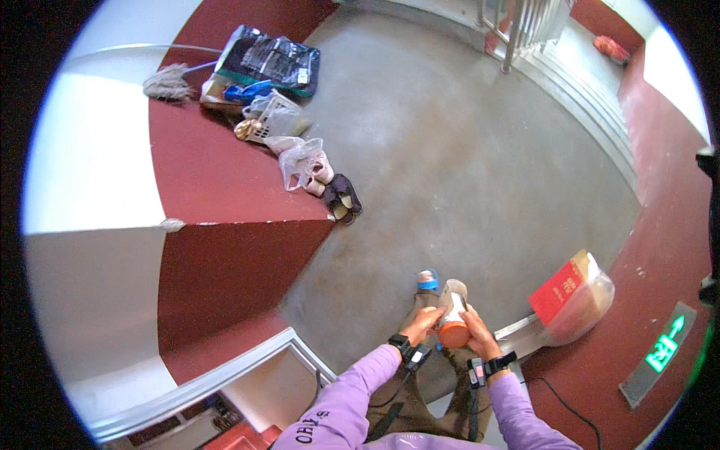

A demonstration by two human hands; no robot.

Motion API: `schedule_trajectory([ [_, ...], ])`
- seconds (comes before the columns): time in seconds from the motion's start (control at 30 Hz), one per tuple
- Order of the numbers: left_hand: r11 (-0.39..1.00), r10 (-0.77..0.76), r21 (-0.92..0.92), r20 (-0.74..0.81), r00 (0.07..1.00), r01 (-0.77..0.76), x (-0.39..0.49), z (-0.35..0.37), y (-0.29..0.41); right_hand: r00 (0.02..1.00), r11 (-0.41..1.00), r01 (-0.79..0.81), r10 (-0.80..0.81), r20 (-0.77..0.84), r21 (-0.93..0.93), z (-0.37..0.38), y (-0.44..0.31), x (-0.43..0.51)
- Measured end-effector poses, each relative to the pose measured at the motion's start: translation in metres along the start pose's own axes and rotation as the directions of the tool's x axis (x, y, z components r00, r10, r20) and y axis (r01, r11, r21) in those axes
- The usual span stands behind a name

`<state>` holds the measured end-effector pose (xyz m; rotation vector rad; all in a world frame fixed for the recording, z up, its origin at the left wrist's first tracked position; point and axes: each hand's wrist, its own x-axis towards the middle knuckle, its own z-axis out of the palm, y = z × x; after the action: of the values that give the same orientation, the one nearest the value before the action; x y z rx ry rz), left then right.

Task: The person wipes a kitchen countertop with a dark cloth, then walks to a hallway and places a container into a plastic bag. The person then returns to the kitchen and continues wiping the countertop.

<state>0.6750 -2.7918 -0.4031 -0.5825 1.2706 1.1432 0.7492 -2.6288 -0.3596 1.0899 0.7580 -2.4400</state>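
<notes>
Both hands hold a cylindrical container (451, 304) in front of my lap. It has a pale label and an orange lid (454, 335), with the lid end tilted towards me. My left hand (426, 325) grips its left side, thumb lying along the label. On the opposite side, my right hand (479, 333) wraps around near the lid, its fingers partly hidden. A blue sandal (428, 280) on my foot shows just beyond the container.
Dark shoes (342, 198), pink shoes (318, 173), a white plastic basket (275, 112), a black bag (270, 59) and a mop (169, 83) line the left wall. A bag with a red panel (568, 298) stands at right. Stairs (579, 93) with a metal railing (514, 34) lie beyond.
</notes>
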Motion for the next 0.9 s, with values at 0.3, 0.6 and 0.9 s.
schedule_trajectory([
  [0.3,0.971,0.073,-0.234,0.132,0.989,-0.04,-0.1,-0.038,0.085,1.0,0.983,-0.012,0.009,-0.02,-0.185,0.114,-0.073,-0.018],
  [0.6,0.856,0.159,-0.517,0.232,0.96,-0.017,-0.111,-0.05,0.2,0.997,0.952,-0.008,-0.018,-0.081,-0.306,0.196,-0.158,0.04],
  [0.9,0.789,0.224,-0.614,0.229,0.947,-0.038,-0.082,-0.063,0.358,0.997,0.832,-0.039,0.073,0.039,-0.553,0.269,-0.31,0.133],
])
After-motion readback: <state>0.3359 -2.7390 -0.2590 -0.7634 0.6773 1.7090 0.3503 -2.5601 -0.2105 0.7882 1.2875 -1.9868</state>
